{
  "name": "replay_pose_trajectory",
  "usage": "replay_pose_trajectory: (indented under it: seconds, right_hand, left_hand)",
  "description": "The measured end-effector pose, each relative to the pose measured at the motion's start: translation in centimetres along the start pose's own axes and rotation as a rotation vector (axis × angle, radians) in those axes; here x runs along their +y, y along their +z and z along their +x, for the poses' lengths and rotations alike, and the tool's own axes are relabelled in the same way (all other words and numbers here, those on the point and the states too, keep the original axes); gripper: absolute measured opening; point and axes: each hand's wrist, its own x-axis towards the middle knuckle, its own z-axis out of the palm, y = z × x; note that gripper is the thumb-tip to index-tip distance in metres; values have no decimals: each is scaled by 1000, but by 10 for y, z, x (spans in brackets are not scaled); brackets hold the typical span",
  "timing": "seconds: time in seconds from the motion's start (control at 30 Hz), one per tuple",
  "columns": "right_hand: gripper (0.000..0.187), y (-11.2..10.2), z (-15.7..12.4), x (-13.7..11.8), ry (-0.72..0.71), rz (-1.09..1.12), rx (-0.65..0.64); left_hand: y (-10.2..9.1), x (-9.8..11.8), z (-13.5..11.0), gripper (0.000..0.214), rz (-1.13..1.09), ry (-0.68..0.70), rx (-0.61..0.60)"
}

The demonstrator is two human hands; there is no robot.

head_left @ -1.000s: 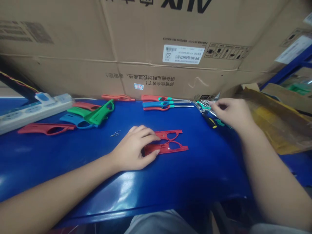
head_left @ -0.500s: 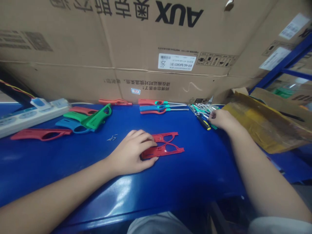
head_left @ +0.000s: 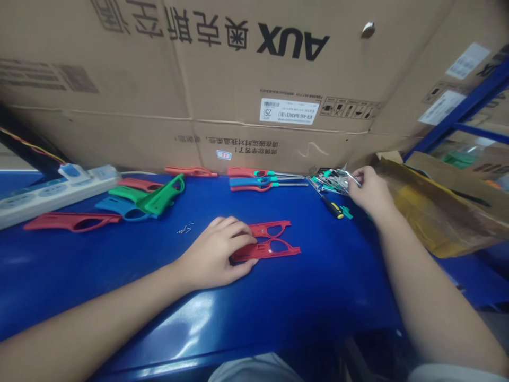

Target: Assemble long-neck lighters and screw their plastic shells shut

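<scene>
My left hand [head_left: 220,252] curls over the left ends of two red lighter casing halves, its thumb and fingers closed on the nearer half [head_left: 278,248]. Just beyond it lies the other half [head_left: 274,229], inner side up. At the back right, my right hand [head_left: 369,188] is closed in a pinch on a thin silvery metal part [head_left: 353,179], whose far end merges with a pile of metal and green lighter parts [head_left: 332,180]. A black and yellow screwdriver [head_left: 332,207] lies by the pile, beside a small green piece [head_left: 345,212].
Several gas lighters [head_left: 254,183] with metal tubes lie at the back. Red, blue and green casings [head_left: 135,199] are heaped at left by a white power strip [head_left: 59,188]. Small screws [head_left: 185,228] lie left of my hand. A yellow-taped bag [head_left: 429,212] stands right; a cardboard box [head_left: 222,79] rises behind.
My right hand has lifted slightly and shifted right over the pile, now with a silvery part between its fingers. My left hand stays on the red casing. The camera view has tilted slightly.
</scene>
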Motion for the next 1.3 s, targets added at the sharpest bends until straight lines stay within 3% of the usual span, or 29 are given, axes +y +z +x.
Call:
replay_pose_trajectory:
  seconds: [0.2, 0.37, 0.7, 0.83, 0.93, 1.07, 1.3]
  right_hand:
    - [24, 6, 4, 9, 34, -83, -148]
    - [20, 18, 11, 18, -26, -104, -302]
    - [5, 17, 11, 20, -12, -63, -264]
    - [8, 10, 10, 15, 27, 27, -131]
    - [21, 0, 5, 7, 22, 140, -27]
    - [20, -9, -8, -14, -54, 327, 11]
    - [30, -12, -57, -71, -393, 602, -235]
  left_hand:
    - [-1, 0, -2, 25, 0, -6, -7]
    - [-1, 0, -2, 26, 0, -6, -4]
    - [-1, 0, -1, 26, -1, -1, -16]
    - [-1, 0, -1, 26, 3, -4, -20]
    - [-2, 1, -1, 26, 10, -2, -20]
    - [-5, 1, 0, 25, 75, 17, -68]
    - [-23, 5, -5, 23, 182, 8, -206]
